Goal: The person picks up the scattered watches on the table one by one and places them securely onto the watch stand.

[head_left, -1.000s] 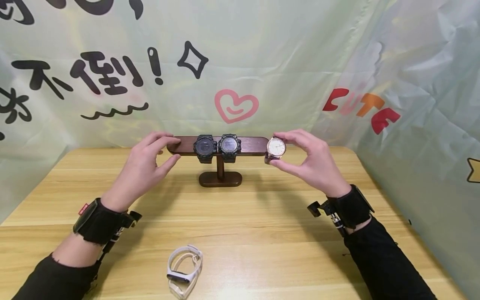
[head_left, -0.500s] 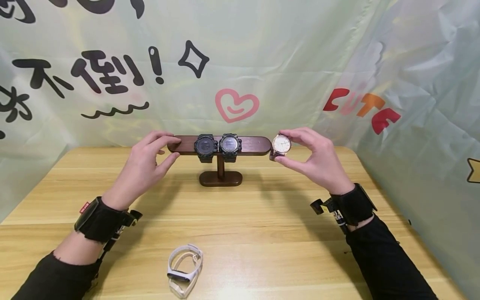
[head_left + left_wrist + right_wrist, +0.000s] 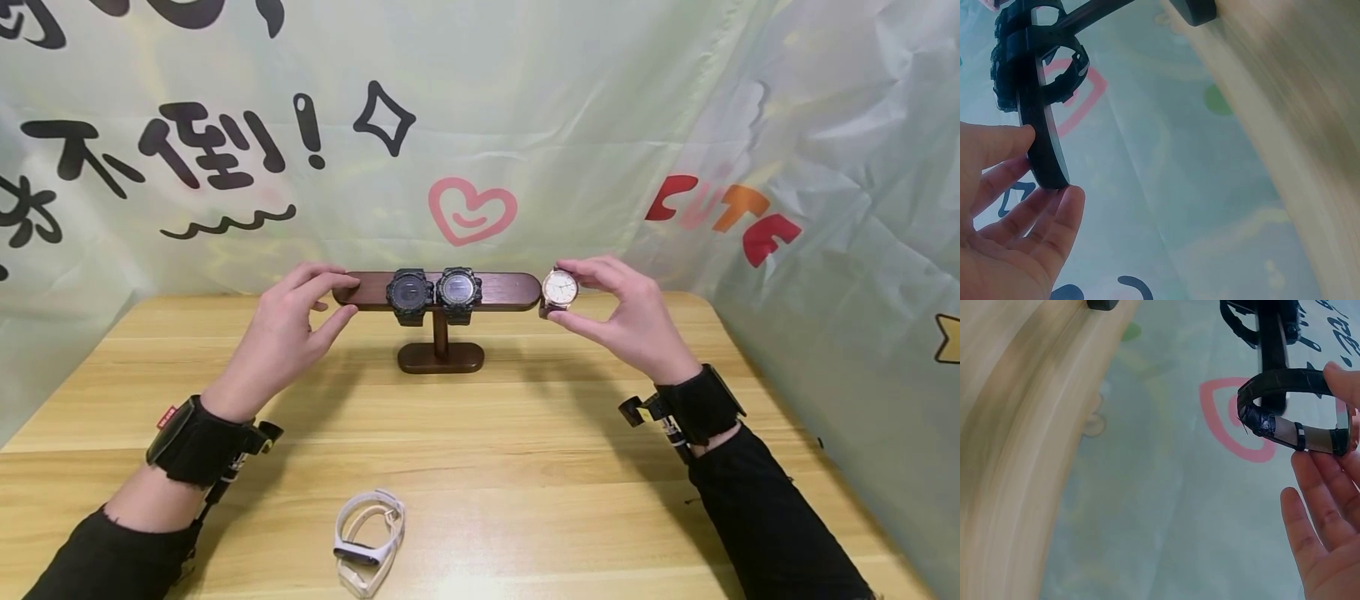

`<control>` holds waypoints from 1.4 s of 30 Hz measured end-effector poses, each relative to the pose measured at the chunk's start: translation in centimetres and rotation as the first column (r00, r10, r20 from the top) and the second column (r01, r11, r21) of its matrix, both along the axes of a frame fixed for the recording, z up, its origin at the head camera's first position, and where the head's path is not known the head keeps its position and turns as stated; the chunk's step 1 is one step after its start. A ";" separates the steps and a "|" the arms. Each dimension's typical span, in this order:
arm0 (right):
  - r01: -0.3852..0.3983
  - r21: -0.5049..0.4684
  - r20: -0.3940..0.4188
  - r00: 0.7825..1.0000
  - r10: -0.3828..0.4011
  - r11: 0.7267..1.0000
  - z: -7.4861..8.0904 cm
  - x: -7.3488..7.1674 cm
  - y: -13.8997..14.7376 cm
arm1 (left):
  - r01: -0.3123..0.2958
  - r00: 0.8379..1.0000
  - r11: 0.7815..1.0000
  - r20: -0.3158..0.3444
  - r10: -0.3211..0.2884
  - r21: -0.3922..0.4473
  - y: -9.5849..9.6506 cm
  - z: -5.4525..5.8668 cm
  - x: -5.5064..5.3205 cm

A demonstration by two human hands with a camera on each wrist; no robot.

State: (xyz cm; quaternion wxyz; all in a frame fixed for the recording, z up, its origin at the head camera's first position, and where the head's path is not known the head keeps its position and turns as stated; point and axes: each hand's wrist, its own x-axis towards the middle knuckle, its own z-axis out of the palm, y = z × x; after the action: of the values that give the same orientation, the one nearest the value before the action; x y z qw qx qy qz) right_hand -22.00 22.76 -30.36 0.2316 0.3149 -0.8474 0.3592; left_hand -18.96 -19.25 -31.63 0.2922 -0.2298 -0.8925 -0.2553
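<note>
A dark brown wooden watch stand [image 3: 510,290] has a long bar on a short post with a rounded base. Two bulky black watches [image 3: 410,292] are strapped side by side round the middle of the bar. My left hand [image 3: 288,321] holds the bar's left end, thumb on one face and fingertips at the tip in the left wrist view. With thumb and fingers, my right hand [image 3: 626,312] pinches a wristwatch [image 3: 559,287] with a white dial and dark strap, at the bar's right end. In the right wrist view, its closed strap loop [image 3: 1285,380] overlaps the bar end.
A white fitness band [image 3: 367,550] and a pale strap lie on the wooden table [image 3: 480,450], near the front. A printed cloth backdrop [image 3: 570,125] hangs behind the table and along its right side.
My right hand and the wristwatch shifted slightly to the right, off the bar's end, then a touch back left. My left hand and the stand have stayed in place.
</note>
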 end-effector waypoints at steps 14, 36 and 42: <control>0.016 0.033 0.084 0.996 -0.018 0.999 -1.1 -1.3 -0.8 | 0.015 1.000 1.000 0.000 -0.015 0.013 -0.3 -0.1 0.0; -0.025 0.077 0.146 0.989 0.013 0.997 -0.7 -2.4 -1.9 | 0.022 1.000 1.000 0.002 -0.022 0.013 0.0 0.1 -0.1; -0.045 0.088 0.178 0.984 0.029 0.995 -0.4 -2.6 -2.1 | 0.027 1.000 1.000 0.006 -0.027 0.014 0.0 0.1 -0.1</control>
State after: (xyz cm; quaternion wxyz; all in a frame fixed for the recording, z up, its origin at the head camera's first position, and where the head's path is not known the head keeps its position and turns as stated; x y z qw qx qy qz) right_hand -24.62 20.66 -30.76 0.1342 0.3079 -0.8741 0.3507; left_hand -19.10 -19.20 -31.51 0.2874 -0.2390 -0.8884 -0.2664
